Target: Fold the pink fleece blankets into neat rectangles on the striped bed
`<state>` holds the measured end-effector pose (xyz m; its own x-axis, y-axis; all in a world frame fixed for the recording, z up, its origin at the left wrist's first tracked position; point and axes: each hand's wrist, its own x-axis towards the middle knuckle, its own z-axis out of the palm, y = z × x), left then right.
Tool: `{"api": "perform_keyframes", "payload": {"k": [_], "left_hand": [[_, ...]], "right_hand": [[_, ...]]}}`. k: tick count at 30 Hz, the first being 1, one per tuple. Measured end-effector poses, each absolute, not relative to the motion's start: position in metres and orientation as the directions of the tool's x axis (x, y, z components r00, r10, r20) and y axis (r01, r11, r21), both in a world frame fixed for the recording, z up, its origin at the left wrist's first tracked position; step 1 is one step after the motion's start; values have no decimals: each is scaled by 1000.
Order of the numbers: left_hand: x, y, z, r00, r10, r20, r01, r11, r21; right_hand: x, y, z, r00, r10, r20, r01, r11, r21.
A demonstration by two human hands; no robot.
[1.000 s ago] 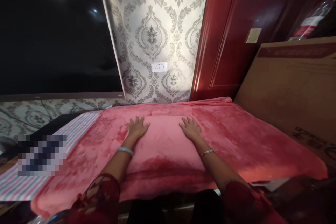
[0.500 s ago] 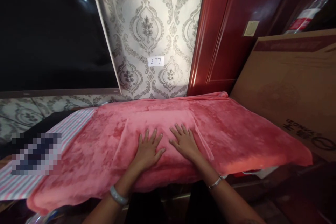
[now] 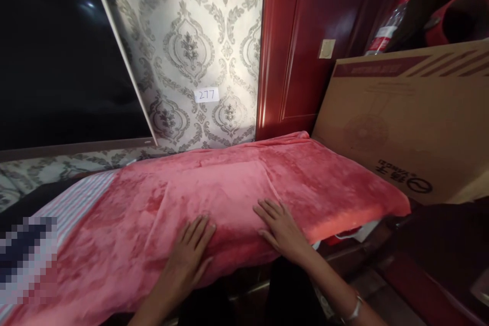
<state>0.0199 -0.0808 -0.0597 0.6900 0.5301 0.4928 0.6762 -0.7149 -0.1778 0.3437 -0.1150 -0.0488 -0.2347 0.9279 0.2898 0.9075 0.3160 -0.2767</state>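
Head view of two bare hands pressed flat on a plush pink-red fleece blanket [image 3: 214,198] spread across a worktop. The left hand [image 3: 189,257] lies palm down at the blanket's near edge, its fingers [image 3: 198,234] extended and slightly spread, gripping nothing; the right hand [image 3: 280,229] lies just beside it on the same near edge, fingers [image 3: 267,211] likewise flat and open, closed on no fold of cloth. A raised rectangular panel, apparently a folded layer, shows in the blanket beyond the hands. Left of the blanket a striped pink-and-white cloth [image 3: 76,198] emerges from under it; beyond the blanket stand a grey damask-patterned wall [image 3: 191,51] carrying a small white label reading 277 [image 3: 207,94] and a dark red wooden door [image 3: 305,46]. Right of the blanket a large brown cardboard box [image 3: 405,122] leans, touching or nearly touching the blanket's right edge; it is closed as seen and its contents cannot be told. Beyond the box stands a clear plastic bottle with a red label [image 3: 385,28], its fill level indistinct. Risk, as a judgement: both palms rest where the blanket overhangs the worktop's near edge, so downward or rearward pressure could drag the slippery fleece off, disturbing the folded layer and rucking the striped cloth beneath.
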Motion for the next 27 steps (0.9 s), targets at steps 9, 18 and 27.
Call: {"api": "perform_keyframes", "payload": {"k": [9,18,27], "left_hand": [[42,-76,-61,673,576,464,715,-666,-211],[85,-85,-50,665,620,417,726,-668,-163],[91,-76,-59,553,615,562,803,-572,-164]], "right_hand": [[373,-120,-90,-225,864,449,900,361,-243],[377,-103,-64,-230,808,542,870,420,-258],[372,-95,-16,-197,753,628,847,454,-278]]}}
